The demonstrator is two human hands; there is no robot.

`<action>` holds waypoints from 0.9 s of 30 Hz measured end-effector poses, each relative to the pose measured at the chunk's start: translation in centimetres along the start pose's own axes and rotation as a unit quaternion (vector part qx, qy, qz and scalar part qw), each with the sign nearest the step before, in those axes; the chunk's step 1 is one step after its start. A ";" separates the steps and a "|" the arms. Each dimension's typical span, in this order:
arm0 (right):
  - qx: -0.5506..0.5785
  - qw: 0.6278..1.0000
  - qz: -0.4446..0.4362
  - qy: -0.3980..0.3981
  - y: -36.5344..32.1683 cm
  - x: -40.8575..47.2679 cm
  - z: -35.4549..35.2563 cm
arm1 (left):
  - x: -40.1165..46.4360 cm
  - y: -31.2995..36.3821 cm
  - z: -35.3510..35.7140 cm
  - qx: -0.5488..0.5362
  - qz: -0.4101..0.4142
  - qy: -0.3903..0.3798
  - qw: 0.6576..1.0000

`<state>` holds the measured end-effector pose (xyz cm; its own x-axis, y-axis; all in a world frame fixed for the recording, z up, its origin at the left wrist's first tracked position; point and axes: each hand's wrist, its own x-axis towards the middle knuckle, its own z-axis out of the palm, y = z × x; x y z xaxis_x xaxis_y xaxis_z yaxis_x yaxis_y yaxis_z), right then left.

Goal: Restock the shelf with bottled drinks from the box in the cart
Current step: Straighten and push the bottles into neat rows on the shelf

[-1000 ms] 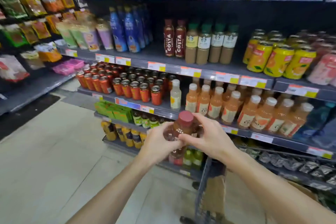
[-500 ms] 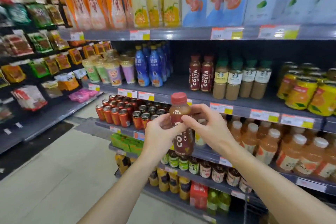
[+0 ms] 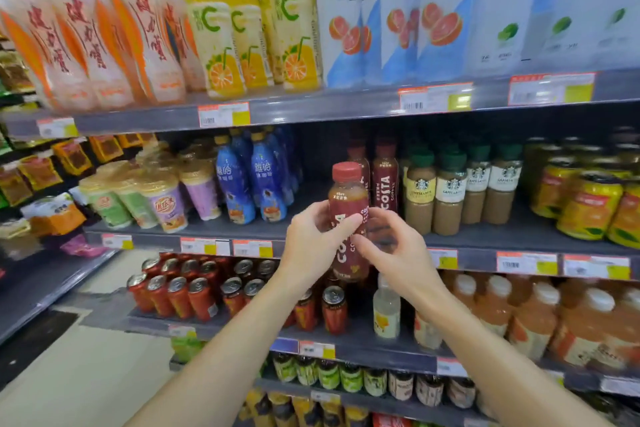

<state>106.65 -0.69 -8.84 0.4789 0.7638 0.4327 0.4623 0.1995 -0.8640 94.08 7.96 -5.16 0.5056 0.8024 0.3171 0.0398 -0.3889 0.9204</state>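
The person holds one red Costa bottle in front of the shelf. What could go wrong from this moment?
1. The held Costa bottle is gripped only by the fingertips of the left hand and the right hand; it may slip and fall on the red cans below.
2. The Costa bottles on the shelf stand close to the Starbucks bottles; pushing the new one in could knock a neighbour over.

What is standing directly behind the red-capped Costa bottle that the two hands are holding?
Behind the held Costa bottle, two matching Costa bottles stand on the shelf. The held bottle and the right hand cover their lower parts. The left hand also grips it.
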 end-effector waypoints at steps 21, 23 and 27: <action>-0.189 0.959 0.053 0.203 5.8 8.3 1.1 | 11.8 -3.5 6.4 -0.014 -0.013 -0.061 0.998; -0.194 0.957 0.056 0.206 6.3 8.6 1.2 | 12.4 -4.0 6.7 -0.013 -0.014 -0.069 0.997; -0.196 0.953 0.045 0.225 7.2 8.6 1.8 | 12.9 -4.9 7.0 -0.014 -0.013 -0.067 0.998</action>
<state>112.78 8.47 -11.81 0.7616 0.4080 0.5036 0.6044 -0.1667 -0.7790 106.45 17.04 -7.18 0.6149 0.7443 0.2607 0.0320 -0.3539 0.9347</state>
